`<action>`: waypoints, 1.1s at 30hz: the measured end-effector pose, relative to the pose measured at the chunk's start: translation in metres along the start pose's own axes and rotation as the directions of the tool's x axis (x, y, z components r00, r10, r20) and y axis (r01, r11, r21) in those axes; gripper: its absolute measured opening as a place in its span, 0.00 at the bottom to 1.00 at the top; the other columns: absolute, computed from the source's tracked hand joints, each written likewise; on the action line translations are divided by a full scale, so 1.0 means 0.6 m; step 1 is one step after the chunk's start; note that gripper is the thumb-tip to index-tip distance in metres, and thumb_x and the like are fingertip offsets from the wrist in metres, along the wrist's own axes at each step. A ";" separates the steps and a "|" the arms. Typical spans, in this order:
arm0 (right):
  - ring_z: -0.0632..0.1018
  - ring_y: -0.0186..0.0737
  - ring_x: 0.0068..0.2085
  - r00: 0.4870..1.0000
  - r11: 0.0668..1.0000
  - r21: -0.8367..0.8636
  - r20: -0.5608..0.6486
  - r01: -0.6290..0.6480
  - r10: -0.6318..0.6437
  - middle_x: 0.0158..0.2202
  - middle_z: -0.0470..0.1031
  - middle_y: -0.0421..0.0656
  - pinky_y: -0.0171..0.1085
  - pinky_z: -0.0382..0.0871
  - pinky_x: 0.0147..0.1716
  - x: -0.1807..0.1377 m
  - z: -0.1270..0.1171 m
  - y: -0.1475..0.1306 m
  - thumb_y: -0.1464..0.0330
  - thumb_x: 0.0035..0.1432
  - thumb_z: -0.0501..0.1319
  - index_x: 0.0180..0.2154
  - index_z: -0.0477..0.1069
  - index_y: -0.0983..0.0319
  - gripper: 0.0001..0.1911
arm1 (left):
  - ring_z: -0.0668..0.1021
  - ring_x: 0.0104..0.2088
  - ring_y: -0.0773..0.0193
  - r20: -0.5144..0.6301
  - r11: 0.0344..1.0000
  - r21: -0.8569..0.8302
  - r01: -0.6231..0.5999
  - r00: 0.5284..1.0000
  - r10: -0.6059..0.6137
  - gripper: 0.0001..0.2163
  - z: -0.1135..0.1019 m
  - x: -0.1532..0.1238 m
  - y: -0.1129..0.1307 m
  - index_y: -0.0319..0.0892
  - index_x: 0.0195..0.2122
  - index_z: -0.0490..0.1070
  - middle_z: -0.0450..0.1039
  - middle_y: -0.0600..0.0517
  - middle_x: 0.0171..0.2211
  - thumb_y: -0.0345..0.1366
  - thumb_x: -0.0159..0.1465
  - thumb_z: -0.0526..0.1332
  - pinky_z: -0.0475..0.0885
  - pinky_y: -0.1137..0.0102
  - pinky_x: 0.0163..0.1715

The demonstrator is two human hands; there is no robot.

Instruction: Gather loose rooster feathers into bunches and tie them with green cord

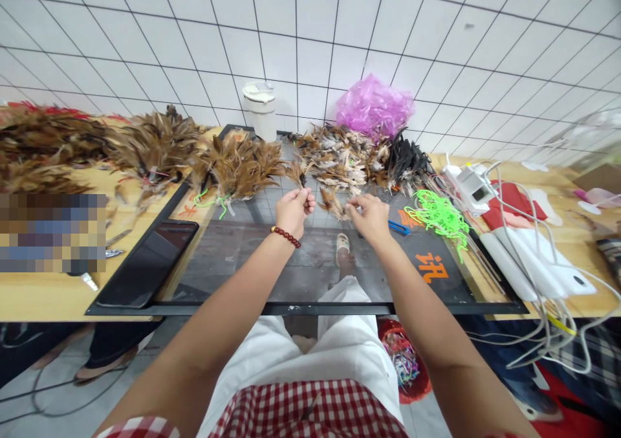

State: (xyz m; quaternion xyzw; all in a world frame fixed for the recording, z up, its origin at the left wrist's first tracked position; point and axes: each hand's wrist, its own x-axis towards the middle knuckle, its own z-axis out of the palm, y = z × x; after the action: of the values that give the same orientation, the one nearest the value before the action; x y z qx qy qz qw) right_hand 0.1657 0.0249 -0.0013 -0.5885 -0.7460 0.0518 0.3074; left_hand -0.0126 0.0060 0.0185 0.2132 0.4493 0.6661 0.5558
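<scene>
My left hand (292,210), with a beaded bracelet at the wrist, pinches a small bunch of brown feathers (299,171) that points up and away. Thumb and fingertips of my right hand (370,215) close on a pale brown feather (332,203) just above the dark glass board (242,257). Beyond my hands lies a pile of mixed brown and white feathers (339,163). Brown feather bundles (242,166) stand to its left, black feathers (405,160) to its right. Blue thread snips (398,228) lie beside my right hand, near a heap of bright green cords (439,218).
A black phone (150,263) rests on the board's left side. A white cup (262,111) and a pink plastic bag (373,107) stand by the tiled wall. White devices with cables (538,263) occupy the right. Below the table is a red basket (422,386).
</scene>
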 end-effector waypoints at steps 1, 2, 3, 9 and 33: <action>0.72 0.46 0.43 0.999 1.000 -0.005 0.033 0.024 -0.024 0.37 0.76 0.45 0.43 0.59 0.43 0.000 0.007 0.000 0.63 0.57 0.60 0.36 0.78 0.56 0.09 | 0.71 0.20 0.76 0.003 1.000 0.000 0.001 1.000 -0.001 0.06 0.000 0.000 -0.001 0.37 0.29 0.69 0.69 0.55 0.21 0.32 0.56 0.65 0.65 0.79 0.22; 0.72 0.46 0.42 0.996 0.998 -0.003 0.066 0.057 -0.056 0.37 0.75 0.45 0.43 0.60 0.42 0.001 0.014 0.001 0.63 0.57 0.60 0.36 0.78 0.56 0.09 | 0.71 0.20 0.75 0.004 1.000 -0.001 0.003 1.000 -0.003 0.05 0.001 0.000 -0.002 0.36 0.29 0.69 0.69 0.55 0.20 0.32 0.56 0.65 0.64 0.79 0.22; 0.72 0.45 0.41 0.991 0.996 0.008 0.095 0.091 -0.091 0.36 0.75 0.45 0.42 0.61 0.42 0.002 0.021 0.002 0.63 0.57 0.60 0.37 0.78 0.57 0.10 | 0.71 0.19 0.75 0.005 1.000 -0.001 0.004 1.000 -0.004 0.05 0.001 -0.001 -0.003 0.36 0.29 0.69 0.69 0.55 0.20 0.32 0.56 0.64 0.64 0.78 0.21; 0.73 0.41 0.35 0.991 0.984 0.134 0.035 0.121 -0.126 0.32 0.72 0.44 0.37 0.65 0.36 0.010 0.036 0.012 0.68 0.57 0.57 0.35 0.77 0.61 0.10 | 0.70 0.18 0.75 -0.004 1.000 0.003 0.002 1.000 -0.002 0.03 0.003 -0.001 -0.005 0.36 0.28 0.69 0.69 0.55 0.20 0.29 0.59 0.60 0.64 0.78 0.20; 0.72 0.44 0.43 0.979 0.980 -0.029 -0.035 0.198 -0.199 0.40 0.72 0.49 0.38 0.66 0.43 0.007 0.029 0.019 0.71 0.63 0.48 0.46 0.73 0.64 0.17 | 0.70 0.17 0.75 0.047 0.986 0.124 -0.110 0.993 0.105 0.05 0.005 0.018 -0.041 0.36 0.26 0.70 0.69 0.55 0.19 0.31 0.58 0.61 0.64 0.78 0.19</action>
State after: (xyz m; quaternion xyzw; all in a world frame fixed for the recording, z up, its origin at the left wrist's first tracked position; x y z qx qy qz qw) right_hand 0.1659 0.0373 -0.0189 -0.5161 -0.7955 0.0002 0.3177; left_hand 0.0001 0.0169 -0.0030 0.2852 0.4670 0.6609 0.5135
